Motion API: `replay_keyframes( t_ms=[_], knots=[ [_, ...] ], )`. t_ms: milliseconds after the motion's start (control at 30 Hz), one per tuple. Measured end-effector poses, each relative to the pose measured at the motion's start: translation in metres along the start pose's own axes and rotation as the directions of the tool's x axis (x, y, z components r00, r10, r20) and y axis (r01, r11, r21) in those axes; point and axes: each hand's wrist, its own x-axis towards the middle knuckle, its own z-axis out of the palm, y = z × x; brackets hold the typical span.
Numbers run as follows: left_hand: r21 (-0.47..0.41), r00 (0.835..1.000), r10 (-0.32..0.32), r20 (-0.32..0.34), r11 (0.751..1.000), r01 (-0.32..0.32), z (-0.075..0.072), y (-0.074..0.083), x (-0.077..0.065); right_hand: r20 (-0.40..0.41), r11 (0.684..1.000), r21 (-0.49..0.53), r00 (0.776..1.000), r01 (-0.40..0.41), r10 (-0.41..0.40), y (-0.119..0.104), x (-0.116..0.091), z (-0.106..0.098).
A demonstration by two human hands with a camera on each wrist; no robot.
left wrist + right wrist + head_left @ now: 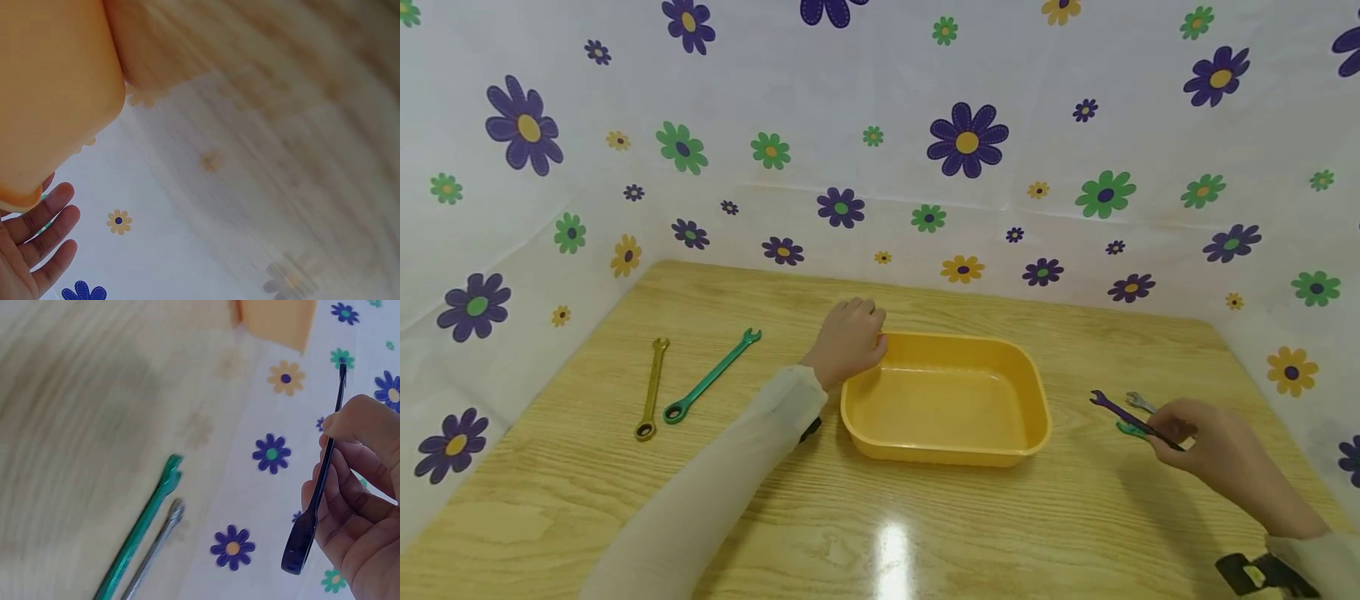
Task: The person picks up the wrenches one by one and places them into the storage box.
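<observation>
My left hand [847, 340] holds the far left corner of a yellow plastic basin [951, 457], which stands on the table with nothing inside. In the left wrist view, several fingers [51, 226] reach past the basin's rim, and the thumb is hidden. To the basin's right, my right hand [1213, 450] pinches a dark purple wrench [1123, 411] between thumb and fingers, raised above the table. The right wrist view has that purple wrench [322, 481] slanting along the fingers. Below it on the table lie a green wrench [139, 534] and a silver wrench [153, 550], partly hidden by the hand in the head view.
On the wooden table [820, 533], left of the left arm, lie a gold wrench [652, 389] and a teal wrench [713, 377], apart from each other. White cloth [865, 92] with printed flowers walls off the table's back and both sides.
</observation>
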Motion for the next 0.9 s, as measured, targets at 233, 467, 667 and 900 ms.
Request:
replay_keyframes(
  t_ms=[233, 467, 667, 900],
  knots=[
    [0.001, 1.000, -0.009, 0.022, 1.000, 0.009, -0.002, 0.000, 0.000, -0.036, 0.997, 0.003, 0.996, 0.076, -0.076, -0.020, 0.023, -0.004],
    [-0.003, 1.000, -0.008, 0.018, 1.000, 0.008, 0.001, -0.002, 0.000, -0.066, 0.983, 0.047, 0.983, 0.176, -0.173, -0.042, 0.050, -0.002],
    [-0.015, 1.000, -0.004, 0.004, 1.000, 0.004, 0.004, -0.003, 0.000, -0.011, 0.976, 0.082, 0.980, 0.200, -0.200, -0.061, 0.074, 0.001],
    [-0.018, 1.000, -0.006, 0.012, 1.000, 0.007, 0.002, -0.001, -0.001, 0.078, 0.976, 0.117, 0.978, 0.184, -0.193, -0.079, 0.101, 0.008]
  ],
)
